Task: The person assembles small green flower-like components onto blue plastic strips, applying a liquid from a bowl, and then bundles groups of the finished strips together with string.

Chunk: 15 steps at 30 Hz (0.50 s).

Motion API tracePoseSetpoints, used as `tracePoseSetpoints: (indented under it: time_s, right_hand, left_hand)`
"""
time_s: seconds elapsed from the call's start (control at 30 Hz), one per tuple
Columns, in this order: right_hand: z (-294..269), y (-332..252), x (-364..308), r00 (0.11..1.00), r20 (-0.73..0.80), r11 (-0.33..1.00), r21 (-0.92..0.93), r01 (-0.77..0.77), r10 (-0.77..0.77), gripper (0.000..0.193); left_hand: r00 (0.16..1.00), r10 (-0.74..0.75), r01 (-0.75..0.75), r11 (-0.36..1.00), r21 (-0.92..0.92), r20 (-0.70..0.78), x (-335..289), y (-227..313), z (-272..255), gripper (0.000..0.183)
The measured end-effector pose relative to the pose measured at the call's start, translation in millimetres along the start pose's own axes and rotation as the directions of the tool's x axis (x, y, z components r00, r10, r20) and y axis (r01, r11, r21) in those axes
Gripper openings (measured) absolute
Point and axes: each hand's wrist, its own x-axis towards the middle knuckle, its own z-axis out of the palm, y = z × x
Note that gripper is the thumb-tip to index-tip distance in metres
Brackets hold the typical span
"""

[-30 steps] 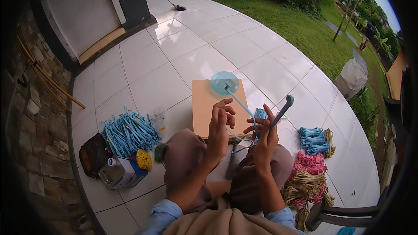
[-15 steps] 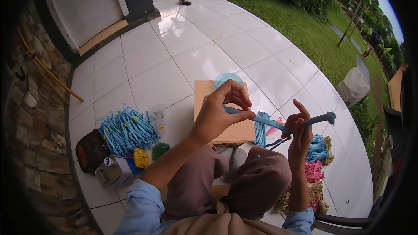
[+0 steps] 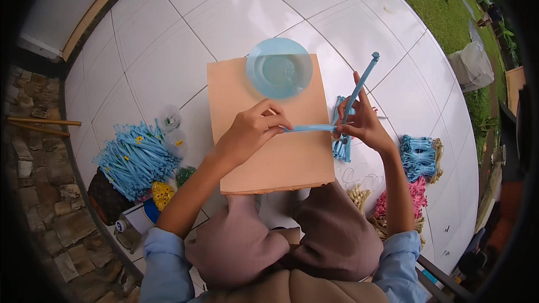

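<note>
A light-blue flat strip (image 3: 309,128) is stretched level between my two hands, over a tan board (image 3: 269,165) that lies above my lap. My left hand (image 3: 252,130) pinches one end between thumb and fingertips. My right hand (image 3: 362,122) grips it further along with closed fingers, and from there the strip's other part rises steeply to a knotted or frayed tip. On the board's far edge rests a translucent blue dish (image 3: 254,72); whatever lies in its middle is unclear.
On the left lie a heap of blue strips (image 3: 137,160), a yellow bundle (image 3: 161,195) and a metal can (image 3: 129,237). To the right are blue (image 3: 418,156), beige (image 3: 438,160) and pink bundles (image 3: 416,191). More blue strips (image 3: 341,151) lie beside the board.
My view has tipped downward, showing the whole dish and more board. My hands now hold the strip level over the board, and its free end has swung from pointing right to pointing up.
</note>
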Motion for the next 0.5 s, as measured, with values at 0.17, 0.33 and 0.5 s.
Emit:
tracePoseSetpoints:
  time_s: [0.17, 0.33, 0.5]
  right_hand:
    - [-12.0, 10.5, 28.9, 0.997, 0.046, 0.996, 0.050, -0.069, 0.067, 0.110]
    - [-18.9, 25.7, 44.8, 1.000, 0.008, 1.000, 0.015, -0.024, 0.024, 0.115]
    - [-24.7, 29.7, 52.6, 0.999, 0.017, 0.999, 0.022, -0.029, 0.029, 0.114]
  left_hand:
    - [0.998, -0.043, 0.037, 0.990, 0.133, 0.037, 10.2, -14.1, 4.0, 0.029]
    - [0.995, -0.006, -0.023, 0.961, 0.275, 0.101, 15.0, -14.0, 2.4, 0.040]
    - [0.983, -0.035, -0.017, 0.962, 0.273, 0.183, 21.1, -11.4, 0.2, 0.041]
